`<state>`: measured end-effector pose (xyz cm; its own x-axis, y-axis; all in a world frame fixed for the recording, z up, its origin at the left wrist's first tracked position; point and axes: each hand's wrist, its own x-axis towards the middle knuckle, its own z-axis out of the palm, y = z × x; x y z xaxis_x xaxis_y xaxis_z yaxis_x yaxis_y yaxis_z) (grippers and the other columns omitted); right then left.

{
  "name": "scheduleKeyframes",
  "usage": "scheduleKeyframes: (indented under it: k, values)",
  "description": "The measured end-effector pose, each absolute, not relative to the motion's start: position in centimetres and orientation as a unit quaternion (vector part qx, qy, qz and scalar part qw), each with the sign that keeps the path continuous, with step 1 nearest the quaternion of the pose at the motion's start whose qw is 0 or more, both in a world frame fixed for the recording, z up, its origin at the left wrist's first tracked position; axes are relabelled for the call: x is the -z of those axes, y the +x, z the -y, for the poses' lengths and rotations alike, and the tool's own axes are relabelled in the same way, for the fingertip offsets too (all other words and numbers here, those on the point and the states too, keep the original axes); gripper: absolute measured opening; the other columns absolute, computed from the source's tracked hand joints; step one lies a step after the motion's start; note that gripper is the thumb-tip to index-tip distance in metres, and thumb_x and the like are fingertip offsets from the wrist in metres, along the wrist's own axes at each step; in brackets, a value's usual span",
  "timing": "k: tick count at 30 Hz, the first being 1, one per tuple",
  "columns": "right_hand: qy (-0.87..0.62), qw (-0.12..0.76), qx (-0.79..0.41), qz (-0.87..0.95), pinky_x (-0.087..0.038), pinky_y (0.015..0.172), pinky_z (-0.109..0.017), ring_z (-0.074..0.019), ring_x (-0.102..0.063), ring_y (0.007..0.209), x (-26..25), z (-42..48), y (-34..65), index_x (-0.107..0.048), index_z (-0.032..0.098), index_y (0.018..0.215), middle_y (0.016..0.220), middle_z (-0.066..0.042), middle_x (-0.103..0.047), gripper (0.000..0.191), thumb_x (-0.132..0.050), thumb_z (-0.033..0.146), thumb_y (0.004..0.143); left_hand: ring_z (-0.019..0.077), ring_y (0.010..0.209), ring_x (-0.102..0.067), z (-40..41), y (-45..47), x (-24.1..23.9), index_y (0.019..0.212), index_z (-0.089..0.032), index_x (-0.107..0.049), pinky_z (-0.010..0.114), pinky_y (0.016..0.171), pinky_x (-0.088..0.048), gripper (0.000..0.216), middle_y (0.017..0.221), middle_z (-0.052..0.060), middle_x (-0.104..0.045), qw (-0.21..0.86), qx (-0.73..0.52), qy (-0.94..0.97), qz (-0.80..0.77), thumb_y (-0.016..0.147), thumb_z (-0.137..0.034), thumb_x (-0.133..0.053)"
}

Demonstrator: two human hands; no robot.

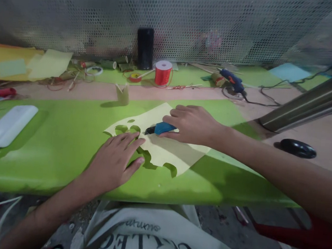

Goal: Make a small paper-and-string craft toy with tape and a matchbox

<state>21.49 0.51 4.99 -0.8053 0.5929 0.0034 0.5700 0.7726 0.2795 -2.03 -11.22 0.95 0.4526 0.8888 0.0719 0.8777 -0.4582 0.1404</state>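
Observation:
A pale yellow sheet of paper (pixel 177 156) lies on the green table cover (pixel 67 139), with several rounded holes and notches cut out of its left and front edges. My right hand (pixel 193 123) is closed around a blue box cutter (pixel 165 128), whose dark tip points left and meets the paper near its middle. Flat on the left part of the sheet rests my left hand (pixel 117 159), fingers stretched out and its fingertips close to the cutter's tip. Part of the holes is hidden under those fingers.
Behind the paper stand a small notched tube (pixel 122 95), a red ribbon spool (pixel 162 73) and a black phone (pixel 145 48). A blue glue gun (pixel 232 80) lies back right, near a slanted metal pole (pixel 305 101). A white power bank (pixel 9 125) is at left.

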Motion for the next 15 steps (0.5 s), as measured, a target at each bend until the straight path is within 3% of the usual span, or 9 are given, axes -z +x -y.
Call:
scheduleKeyframes:
  k: [10, 15]
  values:
    - [0.290, 0.012, -0.133, -0.948, -0.022, 0.060, -0.030, -0.0221, -0.058, 0.080, -4.7, -0.4, 21.1, -0.070, 0.014, 0.106, 0.089, -0.013, -0.070, 0.047, -0.048, 0.055, 0.098, 0.0357, 0.133, -0.048, 11.0, -2.0, -1.0, 0.147, -0.023, -0.048, 0.058, 0.106, -0.045, 0.050, 0.151, 0.016, -0.047, 0.028, -0.054, 0.857, -0.512, 0.103, -0.042, -0.034]
    - [0.263, 0.000, -0.156, -0.952, -0.021, 0.061, -0.031, -0.0230, -0.057, 0.081, -4.4, -1.0, 20.6, -0.068, 0.014, 0.112, 0.092, -0.014, -0.069, 0.047, -0.047, 0.053, 0.100, 0.0365, 0.140, -0.042, 10.8, -2.5, -1.1, 0.148, -0.027, -0.046, 0.062, 0.110, -0.040, 0.049, 0.160, 0.014, -0.035, 0.051, -0.046, 0.857, -0.510, 0.103, -0.043, -0.034]
